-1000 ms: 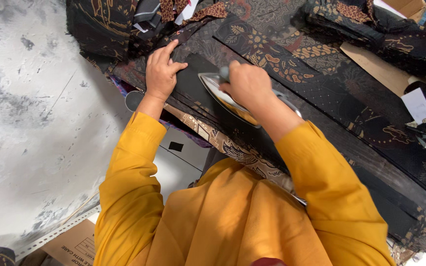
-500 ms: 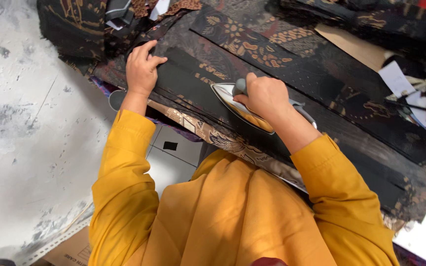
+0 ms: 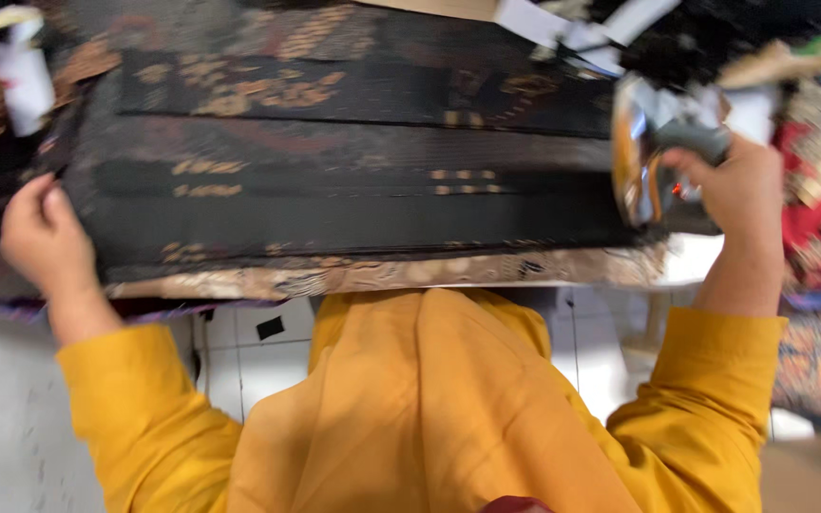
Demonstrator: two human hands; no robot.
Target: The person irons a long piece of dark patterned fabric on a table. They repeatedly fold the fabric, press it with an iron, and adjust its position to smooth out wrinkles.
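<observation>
Motion blur smears the iron [image 3: 640, 152] inside the right hand [image 3: 738, 185] grip; its handle is hidden. The patterned fabric [image 3: 334, 190] beyond the left hand [image 3: 40, 237] is cut off.
</observation>
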